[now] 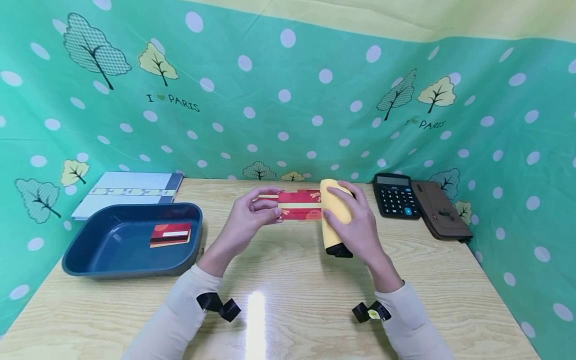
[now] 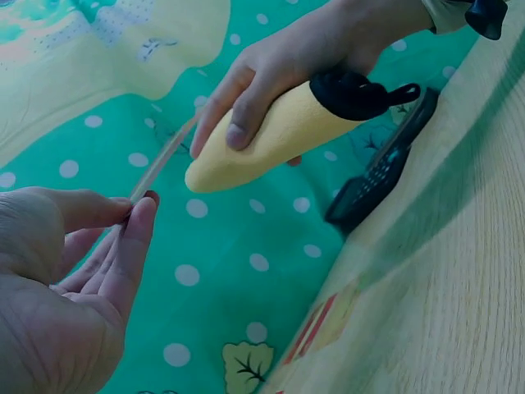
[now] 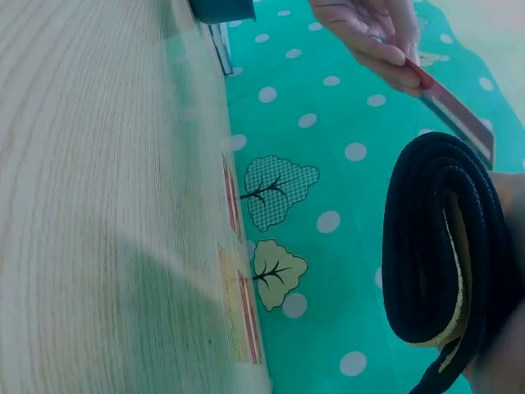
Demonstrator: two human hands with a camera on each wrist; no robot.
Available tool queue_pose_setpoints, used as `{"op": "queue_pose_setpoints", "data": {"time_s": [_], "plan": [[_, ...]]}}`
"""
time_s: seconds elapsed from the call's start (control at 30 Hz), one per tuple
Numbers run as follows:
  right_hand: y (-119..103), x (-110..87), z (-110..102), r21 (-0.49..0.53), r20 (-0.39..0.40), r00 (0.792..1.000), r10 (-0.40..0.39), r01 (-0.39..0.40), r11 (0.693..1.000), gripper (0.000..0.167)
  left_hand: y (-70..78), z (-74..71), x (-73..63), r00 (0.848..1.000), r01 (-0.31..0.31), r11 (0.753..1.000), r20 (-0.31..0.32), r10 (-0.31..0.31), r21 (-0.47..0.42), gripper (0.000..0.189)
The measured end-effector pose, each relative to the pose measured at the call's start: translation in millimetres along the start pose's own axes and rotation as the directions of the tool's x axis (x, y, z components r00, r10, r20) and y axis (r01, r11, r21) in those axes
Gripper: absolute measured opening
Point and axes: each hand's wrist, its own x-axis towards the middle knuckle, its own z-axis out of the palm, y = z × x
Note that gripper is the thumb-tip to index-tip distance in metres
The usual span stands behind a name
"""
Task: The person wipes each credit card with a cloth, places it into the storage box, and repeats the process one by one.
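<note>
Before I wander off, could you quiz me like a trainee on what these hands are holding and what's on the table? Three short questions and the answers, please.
1. Multiple choice: what does the right hand grip?
A) a notebook
B) a yellow roll with dark trim
C) a blue tray

2. True or false: the black calculator lies beside a brown case.

3. Fill the gap: the striped card pinched by the left hand is mainly ___ in colour.

Key:
1. B
2. True
3. red
</note>
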Motion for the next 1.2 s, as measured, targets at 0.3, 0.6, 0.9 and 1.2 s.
{"op": "queue_pose_setpoints", "data": {"time_s": [0.3,0.6,0.9,1.2], "plan": [[0.9,0.9,-1.5,-0.012,0.008,0.999,0.039,-0.039,0.999,0.051,-0.4,-1.0,-0.4,1.0,0.007,0.999,-0.014,-0.006,0.043,0.033],[1.1,1.3,-1.9,-0.009,0.014,0.999,0.049,-0.048,0.999,0.051,2.7,-2.7,-1.2,1.0,0.016,0.999,-0.011,-0.015,0.041,0.031],[1.6,1.1,-1.5,-0.009,0.023,0.998,0.052,-0.052,0.999,0.051,6.4,-4.5,-1.0,0.999,0.035,0.999,-0.001,-0.035,0.02,0.034],[2.8,0.7,-0.3,-0.005,0.025,0.999,0.035,-0.035,0.999,0.051,4.5,-5.7,0.1,0.999,-0.024,0.999,-0.047,0.022,-0.04,0.03]]}}
